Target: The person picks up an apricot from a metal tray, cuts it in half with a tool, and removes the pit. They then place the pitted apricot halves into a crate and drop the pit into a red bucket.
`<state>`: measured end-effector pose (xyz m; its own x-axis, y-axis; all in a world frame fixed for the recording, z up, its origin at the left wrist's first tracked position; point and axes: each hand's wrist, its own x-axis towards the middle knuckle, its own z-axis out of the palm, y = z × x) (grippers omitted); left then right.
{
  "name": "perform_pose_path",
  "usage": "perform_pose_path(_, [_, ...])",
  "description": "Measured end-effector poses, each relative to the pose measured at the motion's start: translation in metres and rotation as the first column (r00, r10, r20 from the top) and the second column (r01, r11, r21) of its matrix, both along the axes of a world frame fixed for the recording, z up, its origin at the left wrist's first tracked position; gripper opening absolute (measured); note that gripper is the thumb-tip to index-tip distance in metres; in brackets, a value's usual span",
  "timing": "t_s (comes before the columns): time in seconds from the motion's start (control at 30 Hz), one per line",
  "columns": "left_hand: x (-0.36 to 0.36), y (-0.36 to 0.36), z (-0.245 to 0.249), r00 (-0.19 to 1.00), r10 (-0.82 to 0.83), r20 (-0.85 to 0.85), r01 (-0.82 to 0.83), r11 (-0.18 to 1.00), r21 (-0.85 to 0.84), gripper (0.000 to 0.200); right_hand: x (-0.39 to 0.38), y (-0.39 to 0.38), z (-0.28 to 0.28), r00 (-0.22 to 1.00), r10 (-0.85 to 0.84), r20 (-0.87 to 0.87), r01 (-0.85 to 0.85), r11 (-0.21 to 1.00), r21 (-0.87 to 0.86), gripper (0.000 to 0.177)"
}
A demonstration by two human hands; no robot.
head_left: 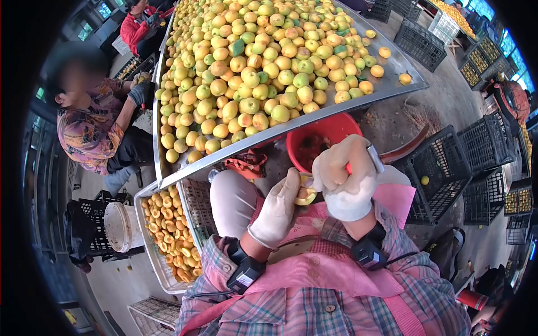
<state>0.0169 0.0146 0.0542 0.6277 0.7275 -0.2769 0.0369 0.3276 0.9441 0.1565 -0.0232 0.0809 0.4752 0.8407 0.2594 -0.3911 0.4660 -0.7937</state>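
My left hand (278, 211), in a whitish glove, grips a cut yellow-green fruit (305, 195) over my lap. Close on its right, my right hand (346, 176), also gloved, is closed around a tool with a red handle (349, 167); a flat metal end (375, 158) sticks out beside the fist. Behind my hands stands a red bucket (322, 131) with dark contents. Whole yellow and green fruits (260, 73) are heaped on a metal-edged table (291, 130) ahead. Halved fruits (171, 229) fill a white crate (168, 284) to my left.
A co-worker (92, 120) sits at the table's left side, another in red (137, 28) farther back. A white bucket (119, 227) stands beyond the crate of halves. Black crates (440, 173) stand on the floor at right. A red cloth (246, 163) lies under the table edge.
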Motion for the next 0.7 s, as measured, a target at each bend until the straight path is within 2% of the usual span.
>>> perform_pose_path(0.03, [0.004,-0.002,-0.002,1.000,-0.001,0.000,0.001,1.000,0.000,0.057,-0.003,-0.001,0.000,0.988,-0.102,0.119,0.111,0.991,-0.071,0.027])
perform_pose_path(0.07, [0.007,-0.004,-0.006,0.997,0.042,0.066,-0.043,0.999,0.016,0.050,-0.005,0.001,0.003,0.970,0.151,-0.189,-0.122,0.980,0.158,0.019])
perform_pose_path(0.1, [0.008,-0.004,-0.006,0.988,0.085,0.132,-0.089,0.996,0.028,0.044,-0.004,0.001,0.000,0.970,0.152,-0.190,-0.123,0.980,0.156,0.019])
perform_pose_path(0.13, [0.005,-0.002,-0.004,0.988,0.087,0.127,-0.090,0.996,0.024,0.044,-0.003,0.000,-0.005,0.980,0.150,-0.133,-0.138,0.986,0.091,0.016])
perform_pose_path(0.17, [0.001,0.005,0.003,0.999,0.018,0.027,-0.013,0.986,-0.163,0.036,-0.002,-0.001,-0.008,0.986,0.149,-0.077,-0.147,0.989,0.026,0.013])
perform_pose_path(0.2, [0.000,0.009,0.007,0.996,-0.071,-0.056,0.047,0.936,-0.349,0.029,0.000,-0.001,-0.006,0.959,0.237,-0.156,-0.243,0.970,-0.019,0.012])
perform_pose_path(0.23, [0.002,0.006,0.003,0.996,-0.075,-0.057,0.050,0.935,-0.350,0.029,0.000,0.000,-0.007,0.960,0.233,-0.158,-0.239,0.971,-0.020,0.012])
perform_pose_path(0.27, [0.006,0.002,-0.005,0.999,-0.009,-0.053,0.002,0.991,-0.133,0.023,-0.002,0.002,-0.008,0.957,0.224,-0.184,-0.240,0.968,-0.074,0.015])
perform_pose_path(0.3, [0.008,0.000,-0.013,0.998,0.057,-0.036,-0.054,0.995,0.090,0.018,-0.004,0.004,-0.009,0.953,0.215,-0.212,-0.245,0.961,-0.127,0.019])
perform_pose_path(0.33, [0.007,-0.001,-0.019,0.997,0.064,-0.042,-0.060,0.994,0.089,0.018,0.001,0.005,-0.001,0.929,0.343,-0.140,-0.361,0.924,-0.129,0.018])
perform_pose_path(0.4, [0.006,-0.001,-0.024,0.994,0.013,-0.106,0.028,0.925,0.378,0.021,0.005,0.010,0.003,0.908,0.400,-0.122,-0.414,0.900,-0.138,0.018])
perform_pose_path(0.43, [0.004,-0.001,-0.020,0.994,0.019,-0.109,0.024,0.925,0.378,0.021,0.005,0.011,0.005,0.890,0.445,-0.098,-0.455,0.878,-0.151,0.019])
perform_pose_path(0.5, [0.002,0.000,-0.008,0.959,-0.087,-0.269,0.134,0.977,0.163,0.016,0.005,0.012,0.007,0.890,0.452,-0.060,-0.454,0.866,-0.210,0.020])
perform_pose_path(0.53, [0.000,0.003,-0.011,0.959,-0.086,-0.270,0.134,0.977,0.163,0.016,0.005,0.014,0.007,0.891,0.413,0.190,-0.381,0.906,-0.184,0.021])
perform_pose_path(0.57, [-0.004,0.008,-0.018,0.958,-0.128,-0.258,0.238,0.855,0.461,0.014,0.005,0.014,0.008,0.837,0.343,0.426,-0.314,0.939,-0.139,0.022])
perform_pose_path(0.6, [-0.007,0.009,-0.022,0.951,-0.171,-0.258,0.307,0.638,0.706,0.017,0.005,0.010,0.009,0.850,0.432,0.301,-0.375,0.898,-0.231,0.023])
perform_pose_path(0.63, [-0.009,0.008,-0.024,0.951,-0.177,-0.256,0.308,0.645,0.700,0.017,0.003,0.008,0.005,0.851,0.433,0.297,-0.372,0.897,-0.240,0.023])
perform_pose_path(0.67, [-0.009,0.007,-0.025,0.963,-0.228,-0.144,0.266,0.898,0.351,0.020,-0.001,0.008,0.000,0.888,0.442,0.131,-0.412,0.888,-0.202,0.024])
perform_pose_path(0.7, [-0.010,0.007,-0.026,0.973,-0.228,-0.023,0.226,0.972,-0.070,0.024,-0.003,0.008,-0.003,0.896,0.443,-0.037,-0.443,0.883,-0.154,0.024])
